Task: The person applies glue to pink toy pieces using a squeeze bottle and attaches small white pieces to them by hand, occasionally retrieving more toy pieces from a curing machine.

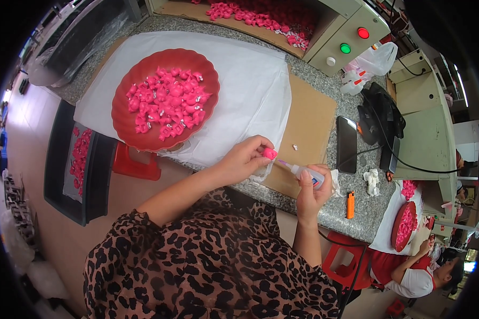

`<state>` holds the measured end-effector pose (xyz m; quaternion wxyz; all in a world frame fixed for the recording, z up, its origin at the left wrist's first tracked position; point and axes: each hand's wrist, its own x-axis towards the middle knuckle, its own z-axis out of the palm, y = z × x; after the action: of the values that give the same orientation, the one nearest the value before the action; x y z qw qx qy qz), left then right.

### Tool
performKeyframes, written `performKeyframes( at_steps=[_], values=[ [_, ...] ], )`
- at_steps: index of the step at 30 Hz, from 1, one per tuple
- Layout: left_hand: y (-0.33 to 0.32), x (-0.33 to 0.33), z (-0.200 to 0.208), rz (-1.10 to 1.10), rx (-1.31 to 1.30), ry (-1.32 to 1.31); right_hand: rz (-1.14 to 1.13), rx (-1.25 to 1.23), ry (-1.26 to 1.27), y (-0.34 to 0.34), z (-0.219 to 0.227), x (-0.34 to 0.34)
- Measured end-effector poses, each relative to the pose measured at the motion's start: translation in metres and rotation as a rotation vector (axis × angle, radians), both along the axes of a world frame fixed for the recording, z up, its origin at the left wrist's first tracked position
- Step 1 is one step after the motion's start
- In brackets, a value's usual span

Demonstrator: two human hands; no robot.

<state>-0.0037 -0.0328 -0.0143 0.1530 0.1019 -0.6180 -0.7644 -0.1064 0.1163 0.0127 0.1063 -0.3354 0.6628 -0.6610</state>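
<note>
Between the thumb and fingers of my left hand (246, 158) is a small pink figurine piece (270, 153). My right hand (311, 195) grips a small glue bottle (310, 175), its thin nozzle pointing left at the pink piece; whether the tip touches it I cannot tell. Left of my hands, a red scalloped bowl (123, 123) holds many similar pink pieces (170, 101), some with small silvery parts. It rests on white paper (245, 80). A tiny white piece (295, 147) lies on the brown cardboard (310, 114) beyond the bottle.
A phone (347, 144), an orange lighter (350, 204) and crumpled tissue (372, 182) lie on the right. Behind stands a box with buttons (341, 40), pink pieces inside. A dark bin (85, 212) is at lower left. A co-worker (415, 274) sits at right beside another red bowl (398, 239).
</note>
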Motion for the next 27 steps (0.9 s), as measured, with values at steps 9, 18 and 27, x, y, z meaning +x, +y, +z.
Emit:
performKeyframes(
  at_steps=[9, 18, 27],
  values=[
    [0.002, -0.001, -0.006, 0.068, -0.002, 0.046, -0.071, -0.036, -0.060, -0.002, -0.008, 0.010],
    [0.006, -0.003, -0.004, 0.219, -0.173, 0.037, -0.086, 0.034, 0.211, 0.001, -0.013, 0.017],
    [0.007, -0.004, -0.003, 0.240, -0.213, 0.074, -0.084, 0.077, 0.299, 0.004, -0.016, 0.012]
  ],
)
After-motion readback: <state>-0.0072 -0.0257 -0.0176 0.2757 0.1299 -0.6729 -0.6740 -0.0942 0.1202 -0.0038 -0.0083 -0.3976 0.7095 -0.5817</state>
